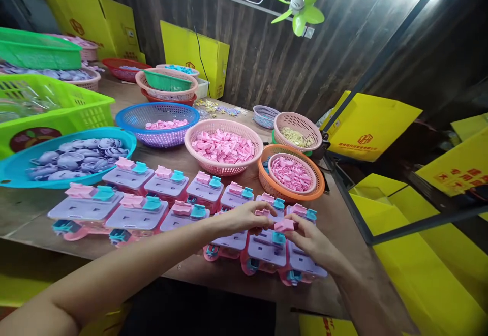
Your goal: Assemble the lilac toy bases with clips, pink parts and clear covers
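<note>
Two rows of boxes with lilac lids [133,218], pink and turquoise clips on top, stand along the table front. Over the right part of the rows, my left hand [249,217] has its fingers closed around a small pink clip [262,213]. Just to its right, my right hand [308,237] pinches another pink clip [284,225] between thumb and fingers, above a lid with a turquoise clip [278,238]. Behind the boxes sits a pink basket [224,168] of pink clips, with an orange basket [292,193] to its right.
A turquoise basket [11,173] of lilac parts and a lime crate [91,110] stand at the left. A blue basket [124,117] and a basket of pale yellow parts [295,136] are farther back. Yellow cartons [375,125] and a dark metal frame [348,204] are at the right.
</note>
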{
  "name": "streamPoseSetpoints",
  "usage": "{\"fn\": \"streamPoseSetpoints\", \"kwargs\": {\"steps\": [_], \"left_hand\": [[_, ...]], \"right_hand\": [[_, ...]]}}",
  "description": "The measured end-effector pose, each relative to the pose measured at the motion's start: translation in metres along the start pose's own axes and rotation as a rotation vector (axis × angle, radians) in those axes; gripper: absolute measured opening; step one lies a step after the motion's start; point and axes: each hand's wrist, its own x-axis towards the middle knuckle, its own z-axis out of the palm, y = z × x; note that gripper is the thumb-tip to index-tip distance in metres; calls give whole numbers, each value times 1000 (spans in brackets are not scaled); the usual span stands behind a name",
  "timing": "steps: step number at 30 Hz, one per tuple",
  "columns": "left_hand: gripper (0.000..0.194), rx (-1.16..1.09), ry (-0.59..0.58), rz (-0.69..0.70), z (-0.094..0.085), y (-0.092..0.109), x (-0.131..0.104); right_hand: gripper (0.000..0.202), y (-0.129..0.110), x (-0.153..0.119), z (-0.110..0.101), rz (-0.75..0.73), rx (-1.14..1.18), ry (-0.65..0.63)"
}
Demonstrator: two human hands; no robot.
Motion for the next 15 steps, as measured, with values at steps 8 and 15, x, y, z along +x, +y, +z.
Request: {"fn": "streamPoseSetpoints", "kwargs": {"steps": [8,15], "left_hand": [[19,-256,131,11,-10,-9,-14],[17,-6,238,-13,-24,-13,-26]], "right_hand": [[14,9,30,25,-203,-501,5],[19,31,44,39,-170,-889,-26]]}}
